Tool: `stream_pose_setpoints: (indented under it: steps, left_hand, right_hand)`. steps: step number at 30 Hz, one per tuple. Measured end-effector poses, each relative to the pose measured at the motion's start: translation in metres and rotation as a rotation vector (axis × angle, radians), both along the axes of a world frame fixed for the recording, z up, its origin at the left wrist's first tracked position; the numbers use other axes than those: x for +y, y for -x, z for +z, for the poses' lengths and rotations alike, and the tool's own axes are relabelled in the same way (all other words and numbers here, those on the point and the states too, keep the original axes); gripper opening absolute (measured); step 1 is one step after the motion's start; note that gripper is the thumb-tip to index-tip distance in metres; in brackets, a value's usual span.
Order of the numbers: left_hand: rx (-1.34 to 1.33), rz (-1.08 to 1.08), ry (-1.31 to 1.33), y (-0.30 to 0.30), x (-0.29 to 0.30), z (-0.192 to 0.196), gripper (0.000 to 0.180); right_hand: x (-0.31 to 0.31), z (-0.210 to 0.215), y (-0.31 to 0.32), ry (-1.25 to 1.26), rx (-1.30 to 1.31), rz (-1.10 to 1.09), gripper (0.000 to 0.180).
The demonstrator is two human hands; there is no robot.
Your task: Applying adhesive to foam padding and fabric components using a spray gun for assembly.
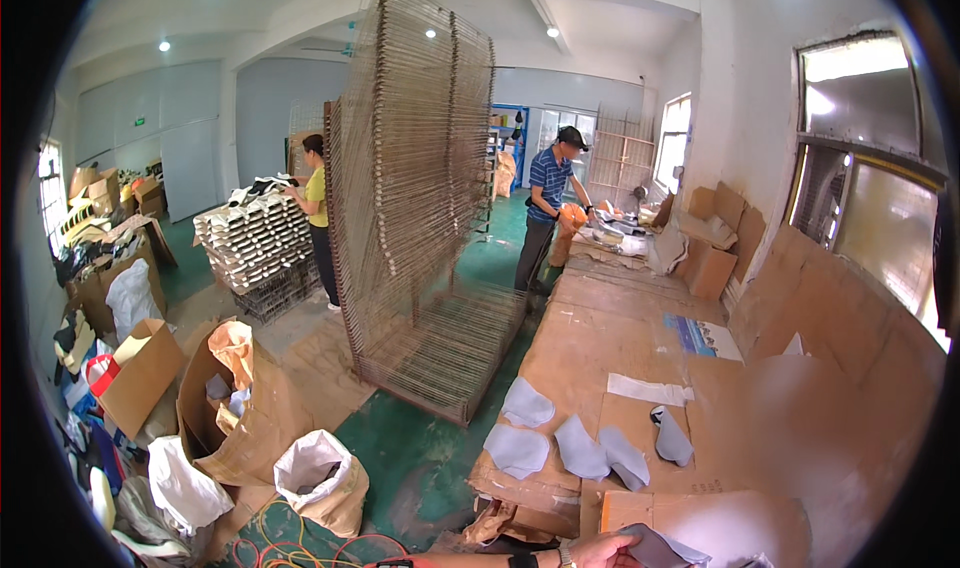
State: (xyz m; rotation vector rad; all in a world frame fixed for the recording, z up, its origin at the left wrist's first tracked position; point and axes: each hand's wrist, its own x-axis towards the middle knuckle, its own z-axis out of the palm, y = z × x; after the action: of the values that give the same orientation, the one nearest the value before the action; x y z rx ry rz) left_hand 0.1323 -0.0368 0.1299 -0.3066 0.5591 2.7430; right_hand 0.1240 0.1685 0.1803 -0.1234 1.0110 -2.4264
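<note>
Fingers [625, 541] of my left hand [606, 551] pinch one end of a bluish-grey, thin, curved sheet piece [660, 548]; thumb side up, they look pressed together on its edge. Taking the flat, white, oblong strip [650, 389] as my landmark, the held piece is on its near side, well apart from it, low at the picture's edge. I cannot tell whether its underside touches the brown, cardboard-covered tabletop [590, 313].

I judge the sheet to be limp, so a light grip close to the rim, with the rest supported, should stop it folding; squeezing across its middle would likely crease it.

Four loose, pale grey, flat cut pieces [580, 448] lie to the near left of the strip, and a grey piece with a black part at its tip [674, 440] lies just on its near side.

My left forearm, wearing a pale wristband [567, 554], runs almost level from the left along the lower edge, wrist roughly straight. My right hand does not show clearly, so I cannot tell how its fingers stand.
</note>
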Motion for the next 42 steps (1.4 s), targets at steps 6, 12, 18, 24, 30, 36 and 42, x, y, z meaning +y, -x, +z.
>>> stream_pose_setpoints:
  steps: [6,12,18,24,30,36,42]
  left_hand:
    - [-0.088,-0.197,0.302,0.024,-0.011,0.016,0.030]
    - [-0.085,-0.320,0.311,0.059,-0.031,0.020,0.019]
    - [-0.052,-0.618,0.133,0.079,-0.005,0.034,0.014]
    - [0.015,-0.924,0.139,0.068,0.028,0.027,0.025]
    - [0.085,-0.985,0.205,0.100,0.083,0.027,0.033]
    - [0.406,-0.746,0.152,0.182,0.158,0.064,0.038]
    - [0.536,-0.586,-0.039,0.232,0.211,0.060,0.041]
  right_hand:
    - [-0.016,0.020,-0.005,-0.087,-0.002,-0.270,0.015]
    - [-0.031,0.010,-0.006,-0.270,-0.204,-0.550,0.024]
    - [-0.021,0.021,-0.049,-0.186,-0.126,-0.758,0.027]
    - [-0.011,0.031,-0.100,-0.225,-0.240,-0.994,0.025]
    - [0.052,0.026,-0.068,-0.178,-0.161,-1.101,0.029]
    - [0.137,0.072,0.033,-0.186,0.233,-0.901,0.032]
    - [0.198,0.054,0.090,0.069,0.328,-0.783,0.037]
